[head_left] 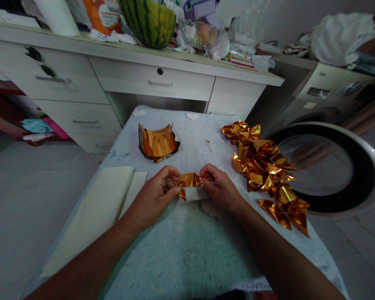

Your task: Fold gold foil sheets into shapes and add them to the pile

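Pinching a small gold foil pc [189,180] btwn them, L hand [159,191] & R hand [220,185] each have thumb & fingers closed on an end, so both grips are narrow. The foil is folded, w/ a white flap [196,193] on the near side, & sits just above the cloth-covered table [175,258]; can't tell if its lower edge touches the cloth.

Beyond L hand: a curved gold foil stack [158,143], ends turned up. Beyond the gap btwn the hands, a tiny scrap [209,144] on the cloth. To the R of R hand & running farther out: a pile of folded gold foil pcs [262,158], w/ a few pointed ones nearest the R forearm. To the L of L hand: a long pale sheet [90,216] & a narrower strip [133,193] beside it, partly under the L arm.

Well beyond both hands: a white desk [187,64] w/ a cut watermelon [150,23] on top. Far R of R hand, past the pile: an open round washer door [370,166].
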A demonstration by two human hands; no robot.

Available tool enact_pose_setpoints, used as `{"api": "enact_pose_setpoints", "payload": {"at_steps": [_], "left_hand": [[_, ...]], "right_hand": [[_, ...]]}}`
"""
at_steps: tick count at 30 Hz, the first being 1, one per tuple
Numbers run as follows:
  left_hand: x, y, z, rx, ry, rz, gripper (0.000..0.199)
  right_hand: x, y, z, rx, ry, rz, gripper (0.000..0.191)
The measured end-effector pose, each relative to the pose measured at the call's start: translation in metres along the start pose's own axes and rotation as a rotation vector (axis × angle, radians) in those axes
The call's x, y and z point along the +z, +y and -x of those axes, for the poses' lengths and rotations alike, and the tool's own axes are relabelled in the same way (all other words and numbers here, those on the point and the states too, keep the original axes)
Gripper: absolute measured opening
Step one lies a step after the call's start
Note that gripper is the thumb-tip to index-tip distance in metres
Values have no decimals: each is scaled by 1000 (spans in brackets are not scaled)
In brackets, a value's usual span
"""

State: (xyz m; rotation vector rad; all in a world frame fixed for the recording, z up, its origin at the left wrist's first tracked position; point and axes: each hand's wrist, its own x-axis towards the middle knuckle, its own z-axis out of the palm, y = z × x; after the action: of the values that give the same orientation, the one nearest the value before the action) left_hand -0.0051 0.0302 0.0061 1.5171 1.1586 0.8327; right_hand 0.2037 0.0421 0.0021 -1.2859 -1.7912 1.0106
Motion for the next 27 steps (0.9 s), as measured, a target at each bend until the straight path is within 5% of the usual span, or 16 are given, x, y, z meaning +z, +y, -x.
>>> {"api": "enact_pose_setpoints", "payload": {"at_steps": [8, 14, 21, 27], "left_hand": [[-6, -5, -6, 11, 127, -219, 18], [-5, -6, -7, 148, 130, -367, 19], [-1, -7, -8, 137, 106, -578, 18], [-1, -10, -8, 145, 152, -795, 12]], "right_hand": [[1, -5, 3, -5, -146, 36, 10], [4, -4, 4, -83, -159, 315, 15], [9, -6, 5, -126, -176, 517, 12], [10, -13, 6, -219, -205, 553, 39]]}}
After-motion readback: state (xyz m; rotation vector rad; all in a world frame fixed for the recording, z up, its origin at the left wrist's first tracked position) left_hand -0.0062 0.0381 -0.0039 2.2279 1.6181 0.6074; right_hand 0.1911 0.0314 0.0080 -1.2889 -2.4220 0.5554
